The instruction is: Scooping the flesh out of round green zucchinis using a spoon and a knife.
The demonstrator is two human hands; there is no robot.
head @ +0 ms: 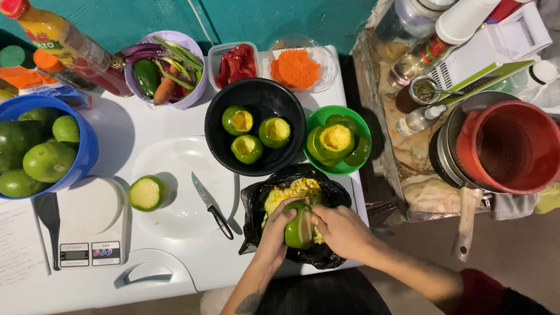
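Both hands meet over the black bag (326,256) at the near edge of the white tabletop (175,274). Her left hand (277,230) wraps round the green fruit (298,226), fingers curled on its rind, while the right hand (341,230) presses against its cut face, thumb at the rim, so both are closed on the one fruit. It sits just above the bag, where a heap of yellow scooped pulp (297,189) lies.

Taking that bag as the marker: far to its left stands a blue bowl (81,157) of whole green fruit, with a small kitchen scale (87,233) in front of it. Nearer the bag, a cut fruit half (147,193) rests on the edge of a white plate (175,175), and a black-handled knife (211,205) lies on that plate just beside the bag. Behind the bag a black bowl (256,96) holds three hollowed fruits, and to the right of it a green bowl (356,166) holds more shells.

The fruit looks firm in the rind but wet and slick inside, fairly light once hollowed; I'd judge the dry outer skin the safe place to grip, cupped in the palm, since the thin wall might crack if squeezed
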